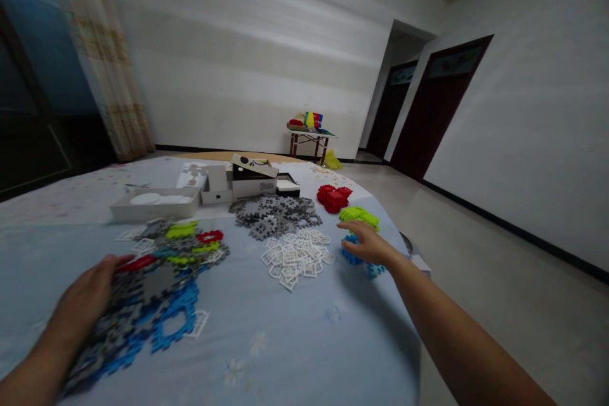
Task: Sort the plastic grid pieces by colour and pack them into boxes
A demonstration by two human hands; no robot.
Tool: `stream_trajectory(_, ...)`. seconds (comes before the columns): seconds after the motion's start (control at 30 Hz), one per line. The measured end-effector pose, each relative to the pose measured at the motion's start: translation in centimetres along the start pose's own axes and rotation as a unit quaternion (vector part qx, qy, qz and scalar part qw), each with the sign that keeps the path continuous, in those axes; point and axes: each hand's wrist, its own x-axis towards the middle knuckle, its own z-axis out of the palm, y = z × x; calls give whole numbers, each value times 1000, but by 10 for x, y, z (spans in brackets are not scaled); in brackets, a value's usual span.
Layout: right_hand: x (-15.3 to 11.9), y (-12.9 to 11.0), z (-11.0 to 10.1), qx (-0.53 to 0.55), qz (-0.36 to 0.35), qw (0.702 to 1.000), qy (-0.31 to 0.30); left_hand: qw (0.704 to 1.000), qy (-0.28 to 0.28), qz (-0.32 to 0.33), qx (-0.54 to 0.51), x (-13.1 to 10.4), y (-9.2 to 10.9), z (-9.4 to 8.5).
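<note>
My left hand [88, 295] is at the left, its fingers on a red piece [137, 263] at the edge of a spread of grey, blue, green and red interlocking pieces [159, 283]. Whether it grips the red piece is unclear. My right hand [364, 241] is at the right with fingers apart, above blue pieces [351, 250] and beside a lime green pile [360, 216]. Nothing shows in it. White frame-shaped pieces [297, 257] lie in a heap between the hands, with a grey pile [276, 212] behind them.
A red pile [333, 198] sits behind the green one. Open boxes [254, 185] and a white tray [155, 209] stand at the back of the cloth-covered table [285, 349]. Beyond, a small table [311, 133] with colourful items stands by the wall.
</note>
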Motion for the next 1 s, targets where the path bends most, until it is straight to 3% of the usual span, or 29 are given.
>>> stream_trajectory(0.1, 4, -35, 12, 57, -59, 996, 28, 997, -36, -32, -54, -14, 20, -9)
stream_trajectory(0.2, 7, -83, 30, 109, -125, 986, 18, 995, -37, -48, -75, -21, 30, -12)
stream_trajectory(0.4, 11, -179, 79, 169, -245, 952, -74, 995, -22, -42, -85, -24, 26, -9)
stream_trajectory(0.57, 15, -230, 108, 152, -301, 936, -99, 994, -9, -33, -100, -27, 29, -10)
stream_trajectory(0.73, 13, -241, 113, 105, -325, 932, -119, 993, -7, -33, -114, -30, 34, -12)
stream_trajectory(1.0, 9, -210, 88, 172, -242, 947, -123, 993, -17, -35, -110, -29, 34, -12)
